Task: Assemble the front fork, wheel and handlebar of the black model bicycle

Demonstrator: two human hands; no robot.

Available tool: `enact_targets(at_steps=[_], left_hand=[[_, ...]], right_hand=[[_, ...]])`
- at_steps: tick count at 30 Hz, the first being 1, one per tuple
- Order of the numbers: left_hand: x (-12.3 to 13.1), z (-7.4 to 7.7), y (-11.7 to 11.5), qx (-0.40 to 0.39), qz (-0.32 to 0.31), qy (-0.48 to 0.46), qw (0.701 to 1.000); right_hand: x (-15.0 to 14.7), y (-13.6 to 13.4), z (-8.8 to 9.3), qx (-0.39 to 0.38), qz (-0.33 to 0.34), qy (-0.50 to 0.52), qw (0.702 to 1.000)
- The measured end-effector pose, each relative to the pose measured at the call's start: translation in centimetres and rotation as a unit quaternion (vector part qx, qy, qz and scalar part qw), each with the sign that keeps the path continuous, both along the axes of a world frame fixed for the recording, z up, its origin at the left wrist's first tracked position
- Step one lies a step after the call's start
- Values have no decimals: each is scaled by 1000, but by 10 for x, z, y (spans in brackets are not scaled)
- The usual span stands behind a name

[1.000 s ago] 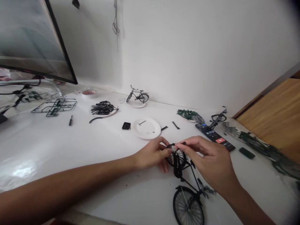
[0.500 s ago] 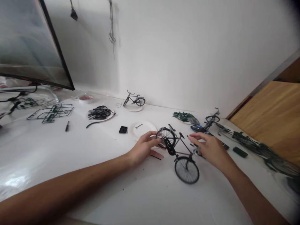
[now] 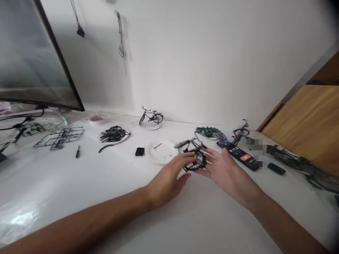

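A small black model bicycle point(image 3: 195, 163) is between my two hands over the white table, its rear wheel toward me and its handlebar end pointing away. My left hand point(image 3: 169, 180) has its fingers laid over the wheel's left side, with the thumb lower down. From the right, my right hand point(image 3: 225, 171) grips the bicycle near the saddle and rear wheel. My fingers hide part of the frame and the wheel. Just beyond my left hand lies a white paper plate point(image 3: 153, 155) with a thin grey bar point(image 3: 157, 145) and tiny bits on it.
A finished-looking model bicycle point(image 3: 152, 116) stands on a plate by the wall, another point(image 3: 241, 131) at right behind a phone point(image 3: 238, 155). Plates of black parts point(image 3: 114, 134) and green parts point(image 3: 209, 132), a screwdriver point(image 3: 77, 151), green sprues point(image 3: 62, 137) and a monitor point(image 3: 34, 56) surround them.
The bicycle has been swung round from broadside, so its front now points away and its rear wheel faces me. Both hands have shifted to new holds around the rear wheel.
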State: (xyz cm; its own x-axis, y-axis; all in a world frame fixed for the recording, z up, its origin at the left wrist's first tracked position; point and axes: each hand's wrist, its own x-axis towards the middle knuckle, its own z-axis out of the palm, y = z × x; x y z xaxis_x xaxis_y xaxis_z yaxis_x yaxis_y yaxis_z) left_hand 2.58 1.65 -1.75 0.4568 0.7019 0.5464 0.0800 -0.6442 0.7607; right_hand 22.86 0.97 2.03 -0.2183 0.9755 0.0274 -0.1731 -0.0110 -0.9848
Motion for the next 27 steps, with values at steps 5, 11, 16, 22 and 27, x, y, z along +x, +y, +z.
enact_targets(at_steps=[5,11,16,22,27], left_hand=[[-4,3,-6,98,-76,113,986],[-19,15,13,150,43,72,985],[-33,11,41,-57,160,31,985],[-36,1,51,-163,64,100,979],[-32,2,49,-131,76,90,984]], right_hand=[[-6,2,-22,-54,-101,-37,993],[4,5,-28,-3,-111,-121,986],[7,5,-22,35,-99,-174,979],[14,8,-21,61,-127,-183,973],[13,7,-21,46,-118,-190,974]])
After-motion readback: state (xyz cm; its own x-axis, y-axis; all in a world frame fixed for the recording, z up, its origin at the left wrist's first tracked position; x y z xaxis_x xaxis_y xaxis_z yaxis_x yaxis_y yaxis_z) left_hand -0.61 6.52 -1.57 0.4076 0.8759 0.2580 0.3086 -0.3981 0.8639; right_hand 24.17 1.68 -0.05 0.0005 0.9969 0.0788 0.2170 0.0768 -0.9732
